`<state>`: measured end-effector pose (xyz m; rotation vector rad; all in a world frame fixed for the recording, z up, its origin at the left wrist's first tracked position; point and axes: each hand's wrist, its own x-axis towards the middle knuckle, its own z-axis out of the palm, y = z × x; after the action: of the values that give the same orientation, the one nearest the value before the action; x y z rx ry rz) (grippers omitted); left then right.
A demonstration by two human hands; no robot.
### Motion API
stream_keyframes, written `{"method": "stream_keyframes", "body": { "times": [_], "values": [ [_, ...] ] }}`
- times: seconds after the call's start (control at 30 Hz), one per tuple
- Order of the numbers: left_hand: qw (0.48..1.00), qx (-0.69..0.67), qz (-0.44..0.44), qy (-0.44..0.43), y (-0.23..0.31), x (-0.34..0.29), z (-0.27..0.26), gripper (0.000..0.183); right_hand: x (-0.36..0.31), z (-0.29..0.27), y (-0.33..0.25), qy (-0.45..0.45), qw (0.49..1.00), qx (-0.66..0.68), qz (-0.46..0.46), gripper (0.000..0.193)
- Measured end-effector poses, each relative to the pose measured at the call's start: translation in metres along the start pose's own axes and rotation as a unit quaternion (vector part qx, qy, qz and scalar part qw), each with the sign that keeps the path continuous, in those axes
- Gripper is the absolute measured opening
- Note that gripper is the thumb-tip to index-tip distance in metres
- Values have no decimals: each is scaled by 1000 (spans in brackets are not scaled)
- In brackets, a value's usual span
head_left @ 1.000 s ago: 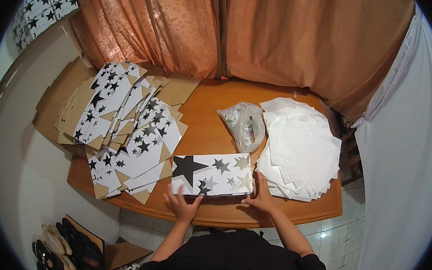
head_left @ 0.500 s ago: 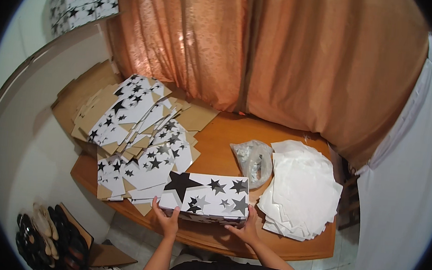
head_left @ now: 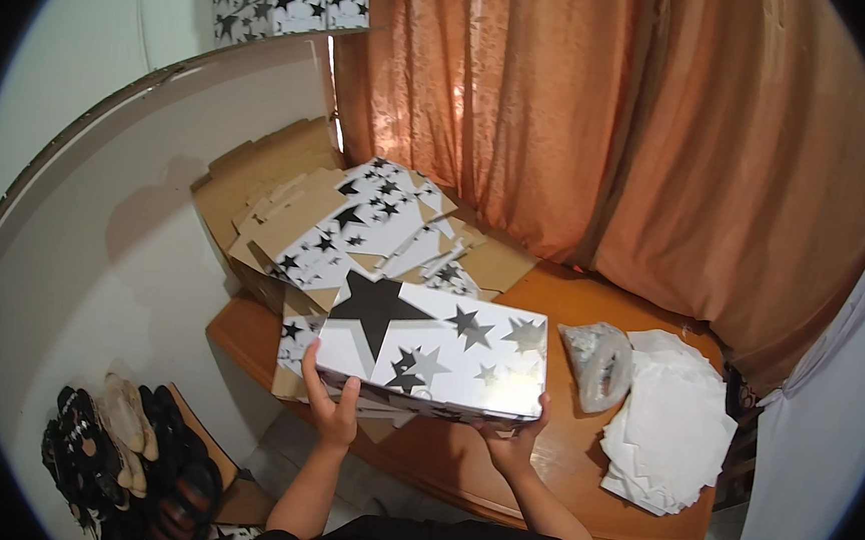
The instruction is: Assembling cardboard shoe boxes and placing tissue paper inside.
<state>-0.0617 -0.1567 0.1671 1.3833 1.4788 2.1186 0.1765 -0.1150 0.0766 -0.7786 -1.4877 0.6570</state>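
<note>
Between my two hands is a closed shoebox-shaped cardboard box (head_left: pixel 446 356), white with black and grey stars. It appears lifted off the table, its lid facing up. My left hand (head_left: pixel 333 409) grips the near left corner, fingers along the left end and thumb on the front side. At the near right corner, my right hand (head_left: pixel 513 444) holds the box, partly underneath it. Behind the box lies a heap of flat star-printed cardboard blanks (head_left: pixel 386 212), some showing brown backs; the box hides part of the heap.
Right of the box, a clear plastic bag (head_left: pixel 598 367) and a stack of white paper sheets (head_left: pixel 667 427) rest on the wooden table (head_left: pixel 458 478). Star-printed boxes (head_left: pixel 301 0) stand on a ledge upper left. Shoes (head_left: pixel 129 449) sit low at left. Orange curtains (head_left: pixel 524 106) hang behind.
Both hands have raised the box from the table's front edge, and it is now nearer to me and slightly tilted. My view has turned left, so the surroundings appear shifted right.
</note>
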Motion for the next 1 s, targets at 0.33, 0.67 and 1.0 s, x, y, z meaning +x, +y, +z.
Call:
{"method": "stream_keyframes", "body": {
  "times": [0.33, 0.67, 1.0],
  "values": [
    [868, 316, 383, -13, 84, 214, -153, 62, 157, 158, -124, 119, 975, 143, -124, 103],
    [606, 668, 397, 172, 130, 353, -244, 64, 344, 293, -265, 92, 910, 279, -293, 98],
    [496, 664, 497, 256, 97, 419, -270, 49, 453, 437, -274, 74, 957, 104, -262, 98]
  ]
}}
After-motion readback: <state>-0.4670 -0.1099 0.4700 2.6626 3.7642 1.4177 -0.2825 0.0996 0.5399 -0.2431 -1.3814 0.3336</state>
